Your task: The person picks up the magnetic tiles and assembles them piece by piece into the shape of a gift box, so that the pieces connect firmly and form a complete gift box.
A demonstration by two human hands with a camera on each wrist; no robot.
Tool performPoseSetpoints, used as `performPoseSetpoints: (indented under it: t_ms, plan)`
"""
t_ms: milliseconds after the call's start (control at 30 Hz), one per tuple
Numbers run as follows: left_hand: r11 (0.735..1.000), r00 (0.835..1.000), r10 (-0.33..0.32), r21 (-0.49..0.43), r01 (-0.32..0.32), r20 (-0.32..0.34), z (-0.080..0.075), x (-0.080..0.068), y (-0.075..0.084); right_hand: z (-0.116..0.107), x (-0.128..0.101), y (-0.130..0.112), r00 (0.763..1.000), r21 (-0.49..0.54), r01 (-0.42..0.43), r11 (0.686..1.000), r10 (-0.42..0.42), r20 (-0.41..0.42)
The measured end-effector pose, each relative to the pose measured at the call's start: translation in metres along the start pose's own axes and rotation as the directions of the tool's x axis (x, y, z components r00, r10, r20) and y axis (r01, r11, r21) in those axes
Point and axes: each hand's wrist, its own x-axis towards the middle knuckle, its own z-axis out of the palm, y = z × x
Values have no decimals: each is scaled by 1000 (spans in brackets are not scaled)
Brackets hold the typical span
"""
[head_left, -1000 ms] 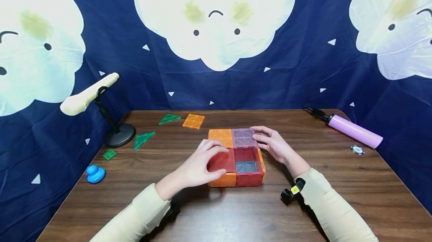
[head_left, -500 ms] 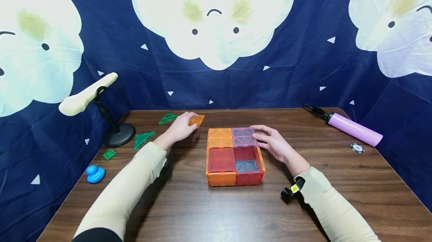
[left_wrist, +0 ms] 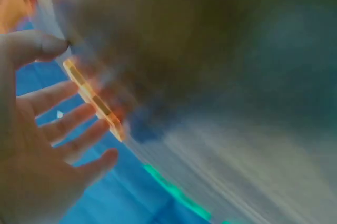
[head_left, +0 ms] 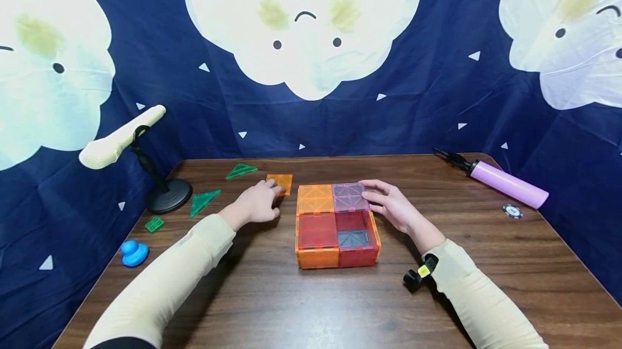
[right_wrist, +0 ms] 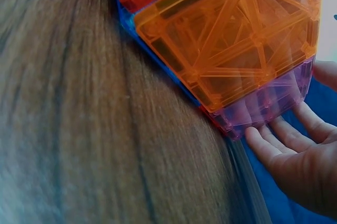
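A box of translucent magnetic tiles (head_left: 317, 230) sits mid-table. Its top shows an orange tile at back left, a purple tile at back right and a red one at front left. The front right compartment is uncovered, with a grey-blue tile inside. My left hand (head_left: 256, 201) reaches to a loose orange square tile (head_left: 283, 180) behind the box; its extended fingers touch the tile's edge (left_wrist: 97, 103) in the left wrist view. My right hand (head_left: 387, 205) rests at the box's back right corner, relaxed fingertips against the purple wall (right_wrist: 279, 95) in the right wrist view.
Green triangle tiles (head_left: 204, 200) lie at the left, near a black stand (head_left: 169, 195) bearing a cream sleeve-like piece (head_left: 121, 137). A green brick (head_left: 154, 224) and a blue duck-like toy (head_left: 133, 253) are nearer. On the right are a purple pump (head_left: 509, 183) and a chip (head_left: 512, 211).
My left hand has left the red tile for the loose orange tile, which has slid slightly toward me. My right hand has stayed at the box's corner.
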Motion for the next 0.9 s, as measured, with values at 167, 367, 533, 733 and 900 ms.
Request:
performPoseSetpoints:
  t_ms: [167,367,533,733,900]
  plan:
    - [997,999,44,60,-43,-10,0,-14,14,-1,-1,-1,1000,-1,-2,1000,2,-6]
    - [997,996,42,-56,-46,-74,5,-9,1,1,0,2,1000,-7,-4,1000,4,-16]
    - [977,995,62,-197,-77,-81,11,0,-14,5,2,7,1000,-10,-5,1000,5,-1]
    - [979,974,-13,-202,-34,-227,11,11,-11,3,1,5,1000,-18,-3,1000,3,-3]
    - [961,907,-138,-276,25,-398,-12,13,3,0,0,2,1000,-12,10,1000,-10,3]
